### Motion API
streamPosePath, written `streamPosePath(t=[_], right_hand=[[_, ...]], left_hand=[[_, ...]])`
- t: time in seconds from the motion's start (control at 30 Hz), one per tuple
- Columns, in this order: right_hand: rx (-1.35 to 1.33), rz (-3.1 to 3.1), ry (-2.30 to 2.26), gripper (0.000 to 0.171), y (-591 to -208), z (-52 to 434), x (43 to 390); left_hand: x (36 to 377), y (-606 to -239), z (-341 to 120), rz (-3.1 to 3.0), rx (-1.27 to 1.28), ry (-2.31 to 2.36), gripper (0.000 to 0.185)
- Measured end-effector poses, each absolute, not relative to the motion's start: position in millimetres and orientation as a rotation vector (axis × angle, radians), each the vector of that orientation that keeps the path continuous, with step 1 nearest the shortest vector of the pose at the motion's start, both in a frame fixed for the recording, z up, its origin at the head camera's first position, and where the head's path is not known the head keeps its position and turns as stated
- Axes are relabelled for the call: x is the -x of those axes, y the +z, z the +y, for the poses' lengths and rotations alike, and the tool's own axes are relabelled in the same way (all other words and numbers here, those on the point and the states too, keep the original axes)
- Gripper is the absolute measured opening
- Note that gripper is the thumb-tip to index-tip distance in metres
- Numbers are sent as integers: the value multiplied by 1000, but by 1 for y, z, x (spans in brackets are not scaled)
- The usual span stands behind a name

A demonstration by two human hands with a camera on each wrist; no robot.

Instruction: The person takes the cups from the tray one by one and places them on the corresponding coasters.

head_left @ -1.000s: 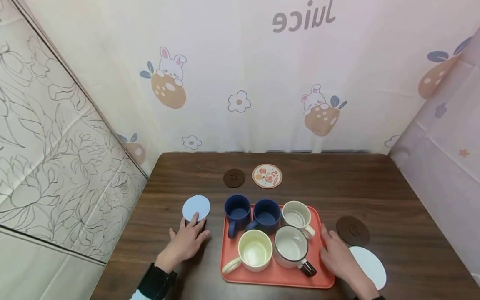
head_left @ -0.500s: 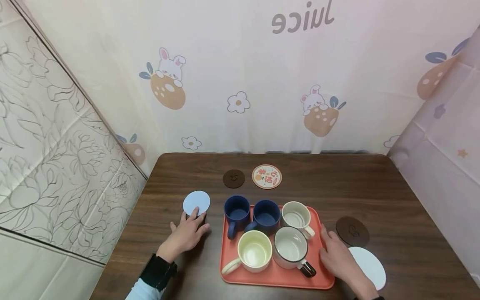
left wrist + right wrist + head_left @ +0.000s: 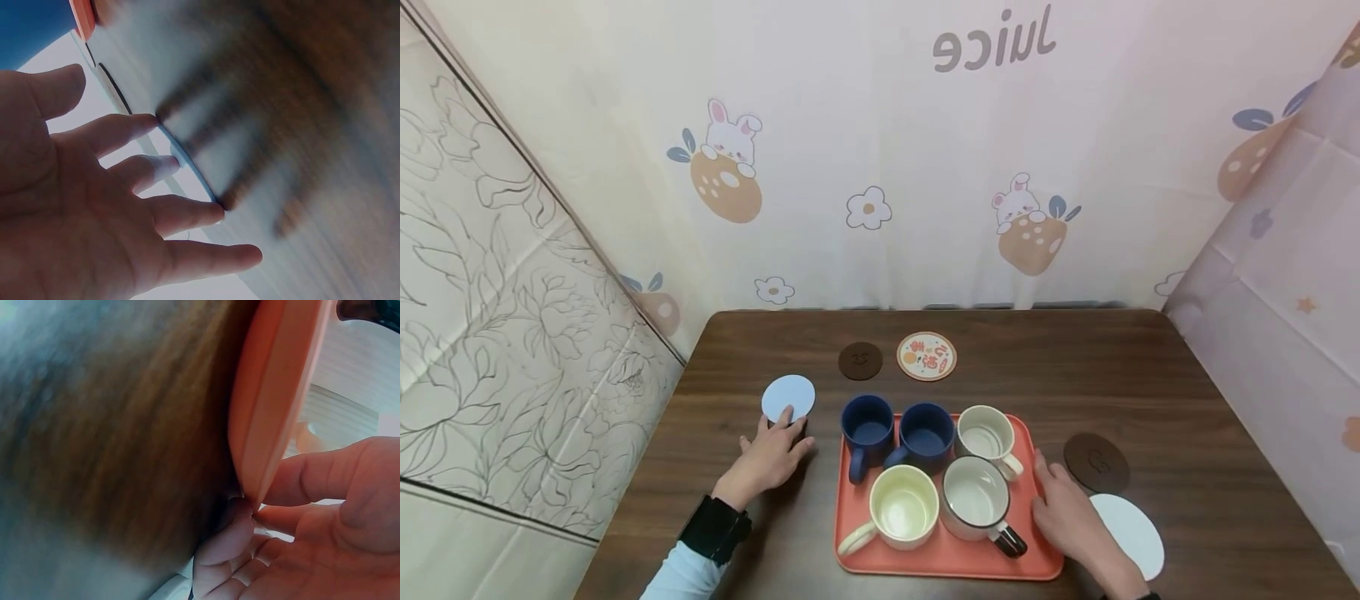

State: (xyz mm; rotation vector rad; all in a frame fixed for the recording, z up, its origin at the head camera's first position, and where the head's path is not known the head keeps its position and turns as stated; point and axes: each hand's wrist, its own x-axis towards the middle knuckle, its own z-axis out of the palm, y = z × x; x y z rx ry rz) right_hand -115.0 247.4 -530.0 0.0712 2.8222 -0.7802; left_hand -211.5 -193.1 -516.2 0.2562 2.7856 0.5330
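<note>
My left hand point(image 3: 766, 462) is spread palm-down at the left, its fingertips on the near edge of a light blue round coaster point(image 3: 786, 392). In the left wrist view the straight fingers meet the coaster's rim point(image 3: 194, 169). On the right, my right hand point(image 3: 1067, 512) pinches the right edge of a coral tray point(image 3: 955, 567), thumb over the rim and fingers against its outer side. The tray carries several mugs: two navy ones point(image 3: 927, 437), a cream one point(image 3: 985, 433), a pale yellow one point(image 3: 904, 508) and a white one point(image 3: 976, 500) with black rim and handle.
Behind the tray lie a dark brown coaster point(image 3: 861, 361) and a printed coaster point(image 3: 927, 357). Right of the right hand are another brown coaster point(image 3: 1096, 463) and a white one point(image 3: 1131, 533). A patterned curtain point(image 3: 880, 167) hangs past the wooden table's point(image 3: 1075, 367) far edge.
My left hand has pushed the light blue coaster a little forward, away from me. The right hand and the tray stay in place; the head view has shifted slightly.
</note>
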Motion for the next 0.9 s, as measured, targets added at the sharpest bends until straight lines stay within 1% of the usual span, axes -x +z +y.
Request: streamPosePath(t=[0.3, 0.5, 0.73, 0.9], right_hand=[[-85, 2817, -786, 67, -528, 246, 114], [-75, 2826, -777, 67, -529, 246, 113], [-73, 2832, -780, 66, -530, 247, 112], [-83, 2812, -791, 67, -529, 247, 114]], left_hand=[[232, -517, -190, 2785, -272, 550, 56], [243, -515, -188, 2756, -249, 534, 55], [258, -524, -191, 2756, -274, 574, 58], [262, -516, -188, 2731, -256, 531, 56]])
